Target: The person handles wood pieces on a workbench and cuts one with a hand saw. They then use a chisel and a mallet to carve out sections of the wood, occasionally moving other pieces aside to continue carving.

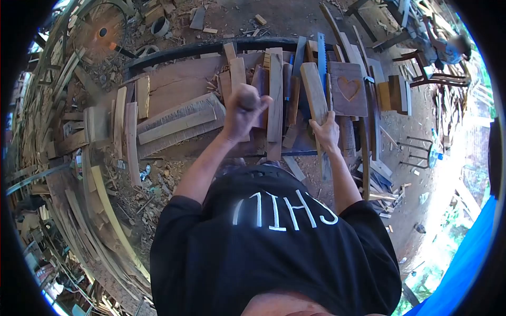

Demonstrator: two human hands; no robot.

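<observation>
My left hand [244, 113] is raised over the workbench, its fingers wrapped round a rounded wooden piece [247, 97] seen nearly end-on. The hand is slightly blurred. My right hand [327, 132] grips the near part of a long wooden block [314, 89], thumb on its face and fingers at its right side. A thin strip [330, 92] runs along that side, just beyond my fingertips. To the right lies a brown board with a carved heart outline [348, 89]. A blue saw blade [321, 55] rests beyond the block.
More planks [275, 95] lie across the bench, beside a wide board at left [179, 124]. A dark beam [195, 48] edges the far side. Wood offcuts pile up at left [79, 210]. At upper right are a wooden chair [435, 79] and another person [448, 50].
</observation>
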